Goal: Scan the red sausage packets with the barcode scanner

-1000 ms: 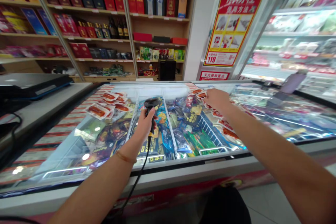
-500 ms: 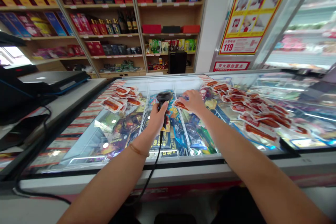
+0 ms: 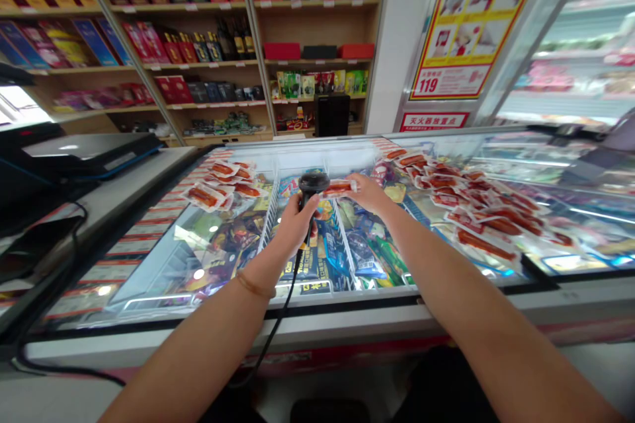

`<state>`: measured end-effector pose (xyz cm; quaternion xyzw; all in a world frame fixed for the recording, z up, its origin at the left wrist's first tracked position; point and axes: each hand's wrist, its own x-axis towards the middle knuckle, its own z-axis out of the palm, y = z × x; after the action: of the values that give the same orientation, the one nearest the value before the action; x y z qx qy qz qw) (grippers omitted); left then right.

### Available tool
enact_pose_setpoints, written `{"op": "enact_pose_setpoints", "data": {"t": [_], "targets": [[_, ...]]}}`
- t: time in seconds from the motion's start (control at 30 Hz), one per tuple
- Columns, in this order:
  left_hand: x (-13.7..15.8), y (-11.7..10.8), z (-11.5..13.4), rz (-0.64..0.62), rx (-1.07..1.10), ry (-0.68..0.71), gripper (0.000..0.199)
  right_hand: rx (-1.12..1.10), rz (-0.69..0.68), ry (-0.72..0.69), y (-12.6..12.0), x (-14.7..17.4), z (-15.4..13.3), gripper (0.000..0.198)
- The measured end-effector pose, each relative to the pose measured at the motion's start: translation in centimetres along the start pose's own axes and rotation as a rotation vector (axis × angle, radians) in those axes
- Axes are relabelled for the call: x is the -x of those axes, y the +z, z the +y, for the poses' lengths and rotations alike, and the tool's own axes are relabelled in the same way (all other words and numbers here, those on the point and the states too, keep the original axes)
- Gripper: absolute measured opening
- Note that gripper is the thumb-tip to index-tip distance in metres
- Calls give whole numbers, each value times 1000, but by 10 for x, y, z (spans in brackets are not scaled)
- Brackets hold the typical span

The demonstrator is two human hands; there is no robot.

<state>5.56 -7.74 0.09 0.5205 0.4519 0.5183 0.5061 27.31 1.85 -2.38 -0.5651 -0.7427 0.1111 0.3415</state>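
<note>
My left hand [image 3: 296,219] is wrapped round the handle of a black corded barcode scanner [image 3: 313,182], held above the glass freezer lid [image 3: 163,264]. Just right of the scanner head, my right hand [image 3: 368,194] pinches the right end of a clear-wrapped sausage pack [image 3: 339,189]. The pack's left end lies close beside the scanner; I cannot tell whether they touch. A small pile of similar packs [image 3: 225,185] lies on the glass to the left. On the right side spreads a larger heap of sausage packs [image 3: 476,205].
Under the glass, white wire baskets [image 3: 342,238] hold bagged frozen goods. The scanner's black cable [image 3: 285,310] hangs over the freezer's front edge. A counter with a flat scale-like device [image 3: 99,149] stands at left. Shelves of boxes and bottles [image 3: 198,66] rise behind.
My right hand has gripped the sausage pack and lifted it from the glass, turning it level beside the scanner head. The left hand still holds the scanner in nearly the same place.
</note>
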Motion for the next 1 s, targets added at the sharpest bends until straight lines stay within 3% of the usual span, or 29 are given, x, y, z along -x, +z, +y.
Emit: {"op": "enact_pose_setpoints", "data": {"t": [0.1, 0.23, 0.57, 1.0], "targets": [[1, -1, 1, -15, 5, -1, 54, -105, 259, 46, 3, -2, 2, 38], [0, -2, 0, -45, 28, -6, 56, -194, 366, 72, -3, -5, 4, 40], [7, 1, 4, -96, 32, 37, 48, -279, 404, -38, 2, -9, 4, 38], [4, 3, -1, -63, 29, 39, 54, -223, 417, -11, 7, -4, 6, 43]]}}
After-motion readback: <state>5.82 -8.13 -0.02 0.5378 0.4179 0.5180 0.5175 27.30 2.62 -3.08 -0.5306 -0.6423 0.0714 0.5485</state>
